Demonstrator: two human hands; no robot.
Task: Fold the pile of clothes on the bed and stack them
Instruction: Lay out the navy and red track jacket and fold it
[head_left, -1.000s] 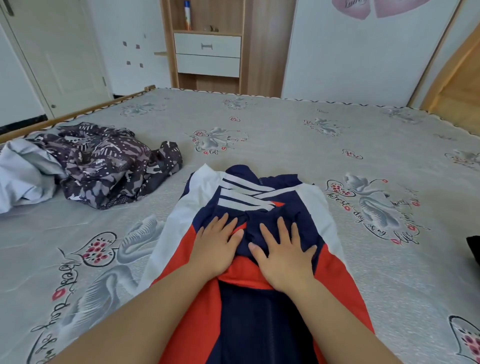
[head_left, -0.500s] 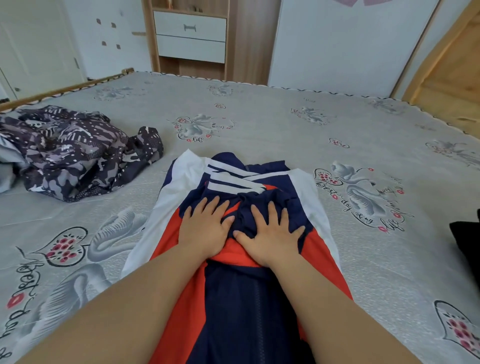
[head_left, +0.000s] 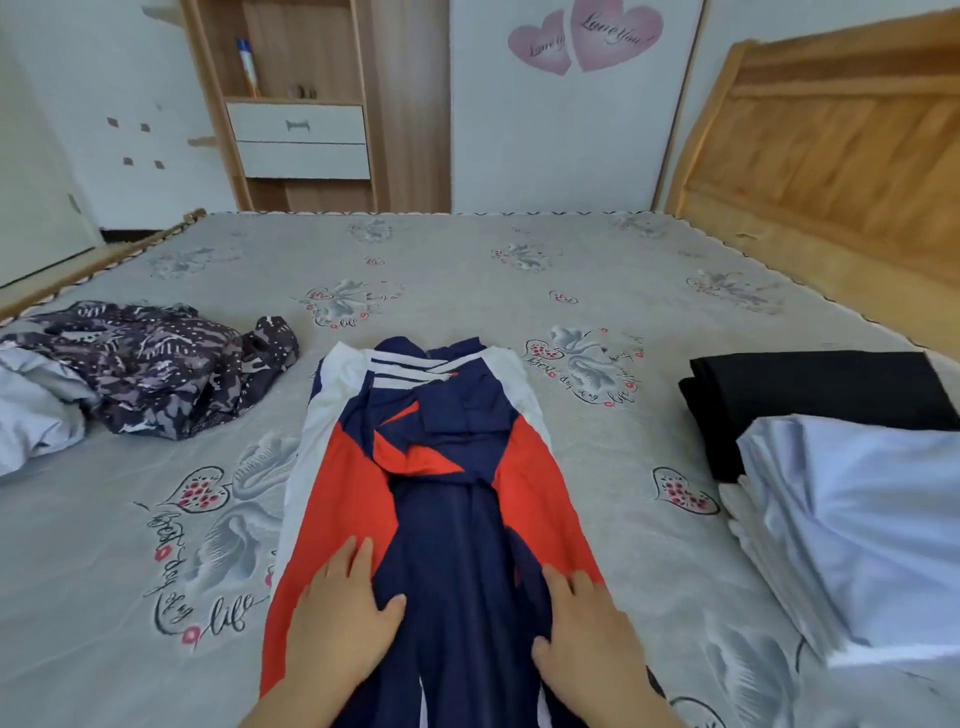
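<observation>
Both my hands have slid back from the collar end of the navy, red and white jacket (head_left: 436, 483) to its near hem: my left hand (head_left: 340, 618) lies flat on the red panel with fingers loosely spread and thumb out toward the navy middle, and my right hand (head_left: 584, 631) rests on the other side, fingers straight, thumb tucked at the fabric edge. Neither is pinching cloth, as far as I can tell, though the near hem runs out of the picture. The jacket lies lengthwise on the bed (head_left: 467, 270), sleeves already folded in, so I judge the smoothing is done and the hem comes up next. To my left waits the unfolded patterned garment (head_left: 156, 364) beside a pale grey one (head_left: 31, 410); to my right sit the folded black piece (head_left: 810, 395) and the folded pale blue piece (head_left: 872, 525), overlapping it.
</observation>
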